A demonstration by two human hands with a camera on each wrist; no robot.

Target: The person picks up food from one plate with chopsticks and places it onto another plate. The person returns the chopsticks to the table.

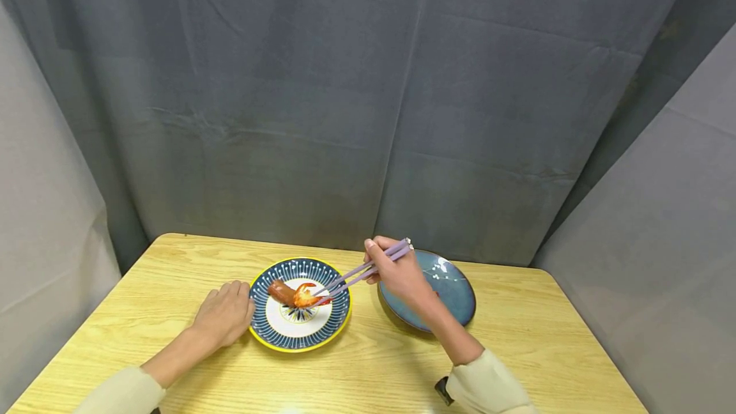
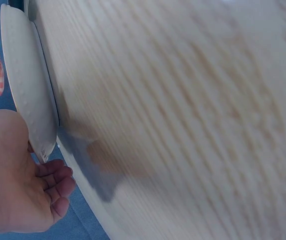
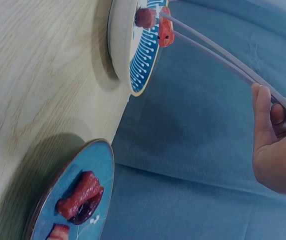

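My right hand (image 1: 397, 273) holds a pair of light purple chopsticks (image 1: 359, 271), reaching left over the patterned blue-and-white plate (image 1: 270, 332) with a yellow rim. Between the chopstick tips is an orange-red shrimp (image 3: 166, 32), seen above the plate's rim in the left wrist view. Beside it on the plate is a brown sausage-like piece (image 1: 280, 292), partly overlapped by the shrimp in the head view. At that plate's left edge, my left hand (image 1: 225, 313) grips the rim, its thumb above and its curled fingers (image 2: 58, 180) under the edge.
Right of the patterned plate stands a blue plate (image 1: 457, 308) with a white blossom design, partly covered by my right forearm. Reddish meat pieces (image 3: 80, 195) lie on it in the right wrist view. The wooden table (image 1: 546, 337) backs onto a grey curtain (image 1: 287, 114).
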